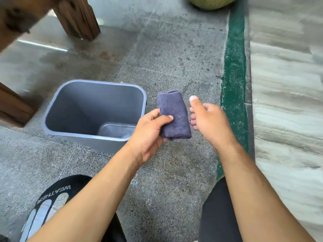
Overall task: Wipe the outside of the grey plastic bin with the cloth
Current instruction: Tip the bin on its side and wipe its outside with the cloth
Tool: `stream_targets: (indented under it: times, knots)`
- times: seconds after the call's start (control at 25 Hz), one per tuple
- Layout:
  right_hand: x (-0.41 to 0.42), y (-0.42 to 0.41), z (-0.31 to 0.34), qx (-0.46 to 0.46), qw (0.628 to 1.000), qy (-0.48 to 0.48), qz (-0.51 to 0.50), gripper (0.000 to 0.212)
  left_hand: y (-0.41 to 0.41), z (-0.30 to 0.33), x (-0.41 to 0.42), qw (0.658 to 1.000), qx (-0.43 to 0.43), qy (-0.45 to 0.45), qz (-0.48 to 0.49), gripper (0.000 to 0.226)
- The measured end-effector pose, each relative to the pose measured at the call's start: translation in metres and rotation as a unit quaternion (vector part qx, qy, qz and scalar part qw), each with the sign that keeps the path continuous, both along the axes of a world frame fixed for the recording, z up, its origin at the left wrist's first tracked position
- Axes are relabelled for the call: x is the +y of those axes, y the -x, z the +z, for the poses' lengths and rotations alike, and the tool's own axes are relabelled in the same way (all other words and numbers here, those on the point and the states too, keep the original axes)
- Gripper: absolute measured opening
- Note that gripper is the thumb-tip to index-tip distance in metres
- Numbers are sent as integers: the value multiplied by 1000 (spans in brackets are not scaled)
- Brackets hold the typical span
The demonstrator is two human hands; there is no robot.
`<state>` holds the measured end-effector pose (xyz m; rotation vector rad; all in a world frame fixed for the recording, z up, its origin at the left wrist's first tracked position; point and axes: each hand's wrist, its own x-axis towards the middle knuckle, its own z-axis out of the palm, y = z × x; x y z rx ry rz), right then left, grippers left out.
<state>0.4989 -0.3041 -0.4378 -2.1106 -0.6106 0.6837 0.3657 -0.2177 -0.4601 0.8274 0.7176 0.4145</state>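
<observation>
While the grey rectangular plastic bin (90,110) stands upright on the speckled grey stone floor (166,58), the left hand (150,133) grips a folded blue-purple terry cloth (174,116) at 3 o'clock from the bin, thumb pressed on its front. At 3 o'clock from the cloth, the right hand (211,119) is apart from it, fingers loosely curled, holding nothing.

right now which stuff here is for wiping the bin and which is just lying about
For the job:
- grey plastic bin, upright on the floor
- folded cloth, held in the left hand
- right hand, beside the cloth, holding nothing

Just lying about:
- wooden furniture legs
- green round thing at the top edge
- green floor strip
</observation>
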Motion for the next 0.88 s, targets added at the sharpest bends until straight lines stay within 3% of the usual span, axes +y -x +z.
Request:
stream_targets:
  times: [0.08,0.16,0.24,0.28,0.36,0.48,0.52,0.6,0.72,0.76,0.88]
  knots:
    - [8,2,-3,113,993,2,-13,88,6,5,-3,999,-32,9,-33,26]
    - [17,9,-5,192,981,-35,-22,64,10,4,-6,997,-41,2,-66,24]
    - [23,18,-7,213,973,-81,-40,40,12,-1,-6,989,12,-114,-93,16]
    - [25,21,-9,212,971,-99,-48,33,13,-3,-3,967,74,-224,-96,14]
    - [31,25,-11,194,971,-125,-57,28,18,-5,4,881,194,-427,-59,26]
    - [38,26,-12,170,973,-149,-54,35,30,0,26,772,302,-556,57,21]
    - [39,27,-12,160,975,-146,-56,38,36,-1,35,745,350,-567,37,30]
    - [39,26,-13,146,977,-146,-62,42,46,-7,47,725,449,-515,-80,56]
    - [39,23,-12,128,978,-153,-63,41,52,-19,41,654,537,-484,-222,54]
    - [39,23,-11,122,979,-151,-64,43,51,-21,38,634,542,-502,-226,52]
    - [39,23,-11,108,983,-136,-60,48,43,-23,37,618,551,-529,-184,46]
